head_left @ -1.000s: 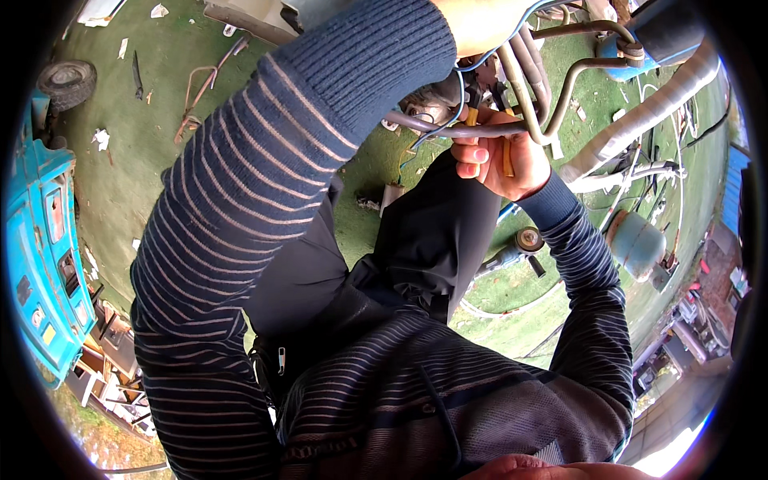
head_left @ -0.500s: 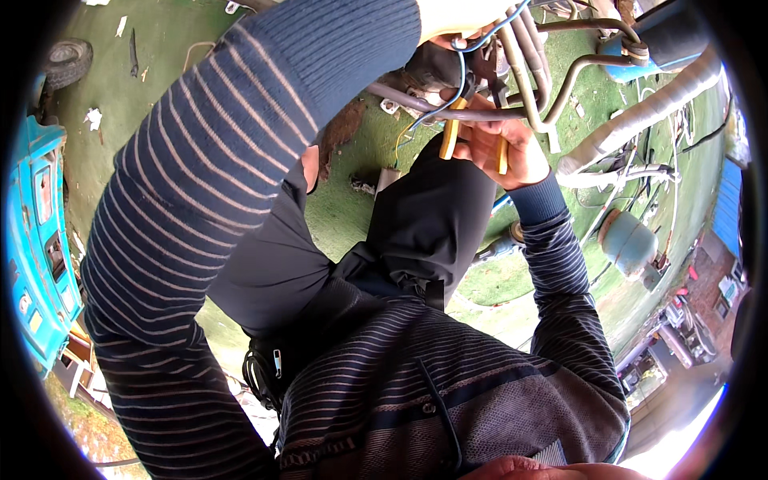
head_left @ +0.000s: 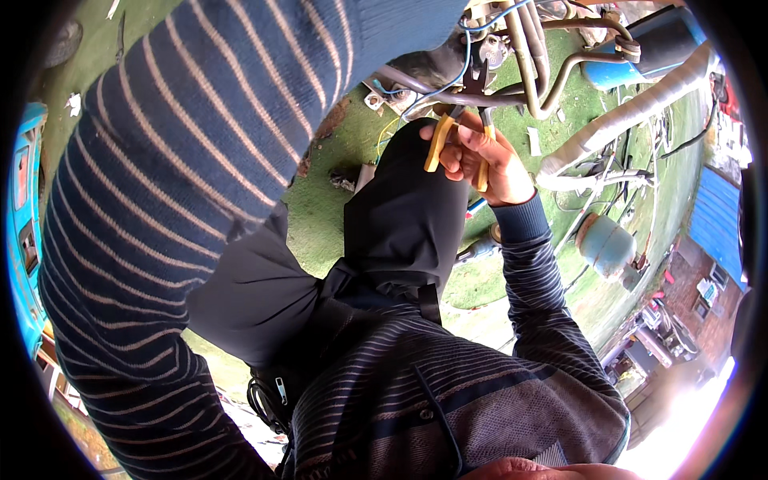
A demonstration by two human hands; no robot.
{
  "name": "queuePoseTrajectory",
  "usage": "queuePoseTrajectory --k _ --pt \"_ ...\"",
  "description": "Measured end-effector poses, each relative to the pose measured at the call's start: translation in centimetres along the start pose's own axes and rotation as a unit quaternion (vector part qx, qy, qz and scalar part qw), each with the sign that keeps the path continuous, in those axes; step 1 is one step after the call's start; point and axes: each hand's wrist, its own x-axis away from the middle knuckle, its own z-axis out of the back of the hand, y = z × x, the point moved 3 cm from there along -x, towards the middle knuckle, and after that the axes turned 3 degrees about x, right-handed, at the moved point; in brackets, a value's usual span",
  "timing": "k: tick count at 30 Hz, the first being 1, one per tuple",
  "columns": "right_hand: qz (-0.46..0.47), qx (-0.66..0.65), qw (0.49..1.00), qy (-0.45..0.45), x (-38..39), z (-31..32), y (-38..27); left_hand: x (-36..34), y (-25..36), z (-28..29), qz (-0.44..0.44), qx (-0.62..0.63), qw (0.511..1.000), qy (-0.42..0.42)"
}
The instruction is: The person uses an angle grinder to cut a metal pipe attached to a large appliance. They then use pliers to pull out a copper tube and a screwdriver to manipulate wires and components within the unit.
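My right hand (head_left: 506, 166) grips a pair of pliers (head_left: 439, 146) with yellow handles, their dark jaws pointing up. The handles are spread apart, with my fingers between and around them. Just beyond the hand, the jaws are near a brownish metal tube (head_left: 500, 101) and a thin blue wire (head_left: 469, 58). Whether the jaws touch either one, I cannot tell. My left arm, in a striped sleeve (head_left: 176, 136), reaches up across the left side, and its hand lies beyond the top edge. Bent metal pipes (head_left: 526, 64) rise beside the pliers.
A white-wrapped pipe (head_left: 628, 120) slants across the right, near a blue and black container (head_left: 652, 50). Below it a pale blue tank (head_left: 606, 242) lies on the green floor (head_left: 308, 228). My dark-trousered knee (head_left: 412, 192) is just under the pliers. A turquoise vehicle body (head_left: 29, 240) stands far left.
My left hand has gone out of view past the top edge, its sleeve looming larger. My right hand and the pliers have shifted down and left, exposing the jaws, and its fingers have curled in more.
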Motion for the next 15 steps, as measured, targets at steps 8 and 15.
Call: queuePoseTrajectory --k 8,15 --pt "0.053 -0.173 0.976 -0.122 -3.3 -0.1 0.8 1.6 1.0 0.2 0.106 0.054 0.993 0.005" --pt "0.106 -0.347 0.916 -0.173 -4.8 -0.5 2.0 2.2 1.9 -1.0 0.203 0.245 0.947 0.038"
